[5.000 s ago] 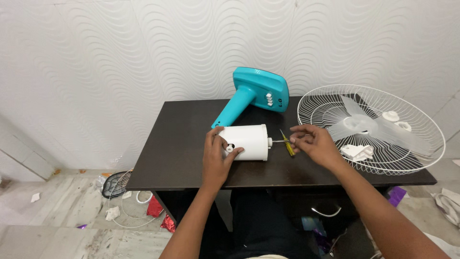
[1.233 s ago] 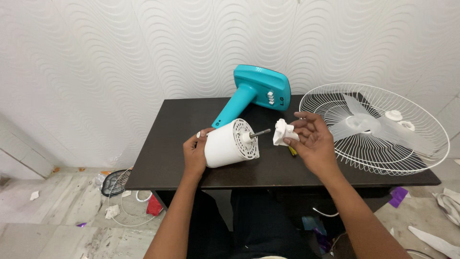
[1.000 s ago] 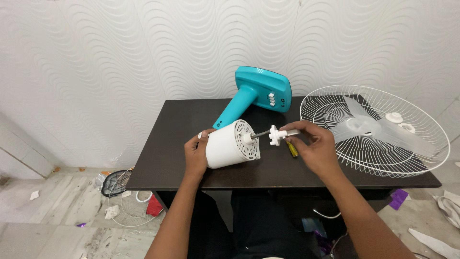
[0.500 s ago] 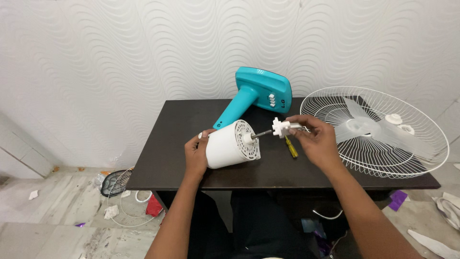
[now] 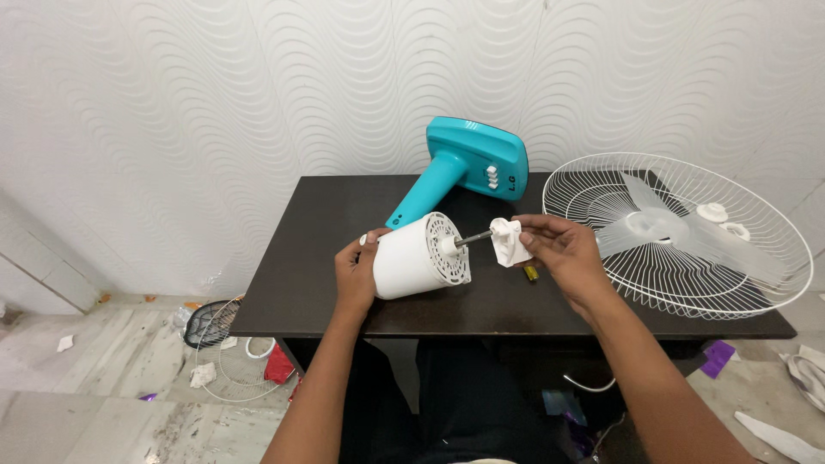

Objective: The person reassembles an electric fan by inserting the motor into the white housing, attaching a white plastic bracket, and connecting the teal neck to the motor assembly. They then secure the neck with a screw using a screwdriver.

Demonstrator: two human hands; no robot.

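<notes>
Head view, left grip: left hand (image 5: 354,273) wrapped around the rear of the white cylindrical plastic fan motor housing (image 5: 414,257), fingers closed on its curved wall; housing lies on its side on the dark brown bench (image 5: 309,249), vented face turned toward the right hand.
Head view, right grip: right hand (image 5: 560,251) pinched shut on a small white moulded plastic fitting (image 5: 508,241), thumb and fingertips on its far side.
Fitting vs. shaft: fitting sits at the tip of the thin grey metal shaft (image 5: 472,239) that sticks out of the housing's face; whether it is touching or already seated on it, cannot tell.
Handling, housing: judged fairly heavy for its size, rigid, smooth-walled and prone to roll; best held around the barrel, clear of the vented face.
Handling, fitting: judged light, stiff, thin-walled; hold by the outer edges, keeping the centre bore free.
Beneath right grip: yellow-handled screwdriver (image 5: 530,273), mostly hidden by the hand.
Beyond left grip: teal plastic fan stand and base (image 5: 464,167), lying tipped toward the wall.
Right of right grip: white wire fan guard (image 5: 730,283) with translucent blade (image 5: 653,225) resting in it, just beside the hand.
</notes>
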